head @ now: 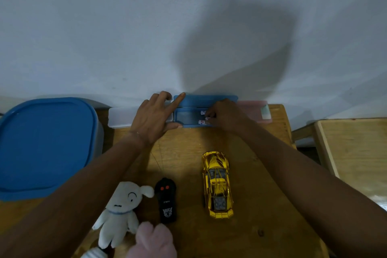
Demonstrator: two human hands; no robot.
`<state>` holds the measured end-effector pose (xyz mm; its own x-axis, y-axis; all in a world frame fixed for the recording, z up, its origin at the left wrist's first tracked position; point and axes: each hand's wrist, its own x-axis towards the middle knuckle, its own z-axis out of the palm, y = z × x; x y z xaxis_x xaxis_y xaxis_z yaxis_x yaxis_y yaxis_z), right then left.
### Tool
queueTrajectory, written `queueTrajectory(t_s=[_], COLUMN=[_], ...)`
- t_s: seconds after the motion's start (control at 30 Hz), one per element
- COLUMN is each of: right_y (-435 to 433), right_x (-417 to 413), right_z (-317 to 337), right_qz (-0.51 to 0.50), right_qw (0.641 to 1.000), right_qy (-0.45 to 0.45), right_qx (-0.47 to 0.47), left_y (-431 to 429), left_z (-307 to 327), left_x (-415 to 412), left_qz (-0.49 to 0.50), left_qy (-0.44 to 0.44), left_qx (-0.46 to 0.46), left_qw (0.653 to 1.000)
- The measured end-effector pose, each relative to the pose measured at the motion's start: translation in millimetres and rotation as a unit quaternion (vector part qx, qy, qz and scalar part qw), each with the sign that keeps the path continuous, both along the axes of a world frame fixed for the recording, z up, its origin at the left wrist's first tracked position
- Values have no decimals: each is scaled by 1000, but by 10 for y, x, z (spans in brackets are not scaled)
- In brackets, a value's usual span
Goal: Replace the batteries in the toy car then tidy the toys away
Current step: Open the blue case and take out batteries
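Squarely, wooden table (186, 144) (bearing toy car (217, 182)) abuts pale wall (83, 27).

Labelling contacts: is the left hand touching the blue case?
Touching. The head view shows the left hand spanning the blue case, with the index fingertip on its far corner and the thumb against its near edge.

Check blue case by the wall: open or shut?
Open. The blue case has its lid raised against the wall; batteries show inside, and the right hand pinches them.

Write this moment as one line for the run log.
left hand braces blue case | right hand pinches battery inside | gold car on table, untouched
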<state>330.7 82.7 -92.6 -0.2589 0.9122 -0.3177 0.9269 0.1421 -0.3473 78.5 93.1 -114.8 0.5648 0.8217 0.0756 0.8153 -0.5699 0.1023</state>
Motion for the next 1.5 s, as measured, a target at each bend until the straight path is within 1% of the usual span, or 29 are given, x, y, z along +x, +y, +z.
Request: queueTrajectory(t_s=[0.13,0.33,0.5,0.7,0.8,0.87,0.9,0.97,1.03,1.1,1.2,1.23,1.27,1.33,1.4,1.5], right_y=[127,80,50,99,69,34,2,-91,-211,-295,-266,-234,-196,-150,-114,-33], right_x=[-56,-30,11,-18,5,48,73,112,109,102,124,130,134,112,64,-15], right_z=[34,-42,-40,22,46,49,50,28,-9,-55,-30,-9,-1,-33,-75,-55], right_qz=[43,40,38,89,73,45,22,-25,-49,-61,-94,-98,-91,-49,-17,24], right_qw=[998,998,995,985,989,991,993,994,993,990,982,982,986,997,999,995], right_qy=[-13,2,37,18,31,48,64,98,104,117,156,153,132,46,-28,-89], right_qx=[-34,-52,-82,-144,-128,-115,-98,-34,21,46,52,50,44,36,43,45], left_y=[-3,-17,-29,-28,-14,-10,-10,-23,-44,-55,-47,-43,-38,-36,-40,-39], left_z=[14,11,35,-19,-64,-76,-79,-95,-122,-138,-152,-153,-152,-146,-142,-133], left_x=[11,18,36,46,28,21,23,33,50,62,51,46,46,53,59,57], left_qz=[3,6,9,10,8,8,8,14,29,32,32,32,31,32,31,32], left_qy=[-4,-17,-17,-32,-54,-72,-76,-87,-106,-114,-111,-109,-106,-103,-103,-99], left_qx=[-3,-1,1,-5,-18,-20,-20,-25,-31,-32,-28,-28,-26,-21,-14,-7], left_qw=[1000,1000,1000,999,998,997,997,996,993,992,993,993,994,994,994,995])
